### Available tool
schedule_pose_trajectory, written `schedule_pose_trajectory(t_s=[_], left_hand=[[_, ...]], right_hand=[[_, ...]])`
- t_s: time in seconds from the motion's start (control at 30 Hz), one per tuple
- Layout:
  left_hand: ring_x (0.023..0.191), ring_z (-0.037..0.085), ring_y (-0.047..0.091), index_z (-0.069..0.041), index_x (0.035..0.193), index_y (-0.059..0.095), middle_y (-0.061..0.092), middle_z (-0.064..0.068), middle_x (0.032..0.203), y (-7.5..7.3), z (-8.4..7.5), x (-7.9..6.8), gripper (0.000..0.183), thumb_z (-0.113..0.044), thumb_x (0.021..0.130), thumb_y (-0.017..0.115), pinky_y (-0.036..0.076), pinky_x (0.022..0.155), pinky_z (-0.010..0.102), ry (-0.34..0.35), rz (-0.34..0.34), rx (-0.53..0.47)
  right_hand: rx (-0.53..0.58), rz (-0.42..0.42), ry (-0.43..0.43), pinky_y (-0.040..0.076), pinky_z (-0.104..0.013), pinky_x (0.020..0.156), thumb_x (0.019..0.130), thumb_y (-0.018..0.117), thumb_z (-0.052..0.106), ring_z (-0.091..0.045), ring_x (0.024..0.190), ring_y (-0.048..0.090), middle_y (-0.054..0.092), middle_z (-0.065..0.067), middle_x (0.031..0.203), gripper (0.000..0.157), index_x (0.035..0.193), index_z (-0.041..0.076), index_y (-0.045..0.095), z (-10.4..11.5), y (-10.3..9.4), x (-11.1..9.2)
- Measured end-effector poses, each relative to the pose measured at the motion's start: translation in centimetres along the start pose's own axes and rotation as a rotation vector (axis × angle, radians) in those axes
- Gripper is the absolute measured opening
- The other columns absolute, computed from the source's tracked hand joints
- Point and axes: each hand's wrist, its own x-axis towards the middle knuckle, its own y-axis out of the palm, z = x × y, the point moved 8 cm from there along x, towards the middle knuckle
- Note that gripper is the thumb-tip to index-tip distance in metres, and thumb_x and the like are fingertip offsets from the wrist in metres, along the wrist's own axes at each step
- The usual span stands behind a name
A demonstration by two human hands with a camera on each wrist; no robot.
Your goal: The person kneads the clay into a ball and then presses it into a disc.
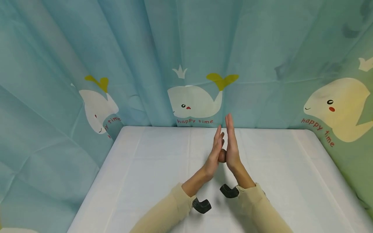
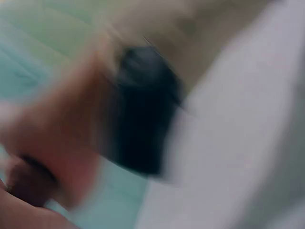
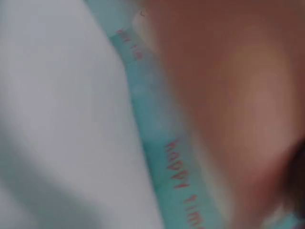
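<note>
A small, brown, rounded object [image 1: 222, 156] sits between the two palms, over the white table; its exact kind does not show. My left hand [image 1: 213, 160] presses it from the left, fingers straight and pointing up and away. From the other side my right hand [image 1: 232, 152] lies flat against it, its fingers extended too. In the left wrist view the brown object [image 2: 29, 180] appears dark and blurred between the hands. The right wrist view is mostly filled by the blurred right hand [image 3: 233, 86], with a dark edge at the lower right.
Beneath the hands is a white-covered table [image 1: 157, 161]. A blue-green curtain [image 1: 262, 48] printed with whales hangs behind and around it. Each sleeve cuff carries a black wrist camera mount, the left one [image 1: 202, 206] and the right one [image 1: 229, 191].
</note>
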Motion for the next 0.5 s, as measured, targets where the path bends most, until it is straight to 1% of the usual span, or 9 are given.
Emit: schedule_pose_trajectory(t_s=[0.07,0.13,0.2,0.23,0.3,0.4,0.47,0.5], left_hand=[[0.158,0.022,0.002,-0.028,0.166,-0.005,-0.003,-0.005,0.172,0.2,-0.9,-0.1,0.063,-0.048,0.110,0.015,0.005,0.126,0.045,0.027,-0.012,-0.022],[0.158,0.019,0.003,-0.027,0.166,-0.003,-0.001,-0.006,0.172,0.0,-1.5,-0.1,0.062,-0.047,0.110,0.015,0.006,0.125,0.047,0.037,-0.049,-0.015],[0.157,0.015,0.004,-0.027,0.166,-0.002,-0.001,-0.008,0.171,-0.5,-1.5,0.0,0.061,-0.045,0.111,0.015,0.007,0.124,0.048,0.017,-0.098,-0.001],[0.157,0.014,0.004,-0.027,0.167,-0.001,0.000,-0.009,0.171,-1.0,-1.4,0.1,0.061,-0.043,0.111,0.016,0.008,0.124,0.049,0.011,-0.128,0.004],[0.156,0.013,0.004,-0.026,0.167,0.001,0.001,-0.007,0.172,-2.1,-0.9,0.5,0.060,-0.041,0.112,0.017,0.007,0.124,0.050,0.007,-0.192,0.024],[0.157,0.018,0.004,-0.024,0.167,0.003,0.002,-0.004,0.172,-3.6,0.0,0.9,0.060,-0.041,0.112,0.020,0.005,0.124,0.053,0.007,-0.263,0.059],[0.158,0.020,0.003,-0.024,0.167,0.003,0.001,-0.003,0.173,-3.7,0.7,0.9,0.060,-0.041,0.112,0.019,0.005,0.124,0.053,-0.003,-0.256,0.073],[0.158,0.020,0.003,-0.024,0.167,0.003,0.000,-0.003,0.173,-3.5,1.0,0.8,0.059,-0.041,0.112,0.018,0.007,0.124,0.052,-0.010,-0.238,0.070]], right_hand=[[0.012,0.017,0.025,0.008,-0.035,0.121,0.113,0.013,0.037,-0.010,0.157,0.001,0.006,0.010,0.172,0.054,0.166,0.034,0.005,-0.8,0.0,-0.3],[0.037,0.026,0.039,0.015,-0.028,0.118,0.113,0.011,0.038,-0.012,0.157,0.000,0.003,0.008,0.172,0.054,0.166,0.032,0.004,-1.4,0.3,-0.9],[0.046,0.033,0.040,0.017,-0.024,0.117,0.113,0.010,0.038,-0.015,0.158,0.001,0.003,0.005,0.173,0.055,0.167,0.029,0.004,-1.5,0.8,-1.6],[0.048,0.039,0.039,0.016,-0.025,0.117,0.113,0.010,0.038,-0.016,0.158,0.001,0.004,0.004,0.173,0.055,0.167,0.028,0.005,-1.5,1.2,-2.0],[0.061,0.062,0.038,0.010,-0.031,0.121,0.113,0.009,0.037,-0.016,0.158,0.002,0.006,0.004,0.173,0.055,0.167,0.027,0.006,-1.1,2.1,-2.7],[0.026,0.117,0.016,0.000,-0.046,0.123,0.113,0.011,0.035,-0.018,0.158,-0.004,0.004,0.002,0.173,0.055,0.167,0.023,0.006,0.0,3.6,-3.4],[-0.012,0.127,0.002,-0.002,-0.054,0.122,0.113,0.012,0.036,-0.018,0.158,-0.005,0.005,0.003,0.173,0.056,0.167,0.023,0.007,0.7,3.9,-3.5],[-0.031,0.121,-0.008,-0.004,-0.055,0.122,0.113,0.013,0.035,-0.018,0.158,-0.005,0.006,0.002,0.173,0.056,0.167,0.022,0.007,1.0,3.8,-3.3]])
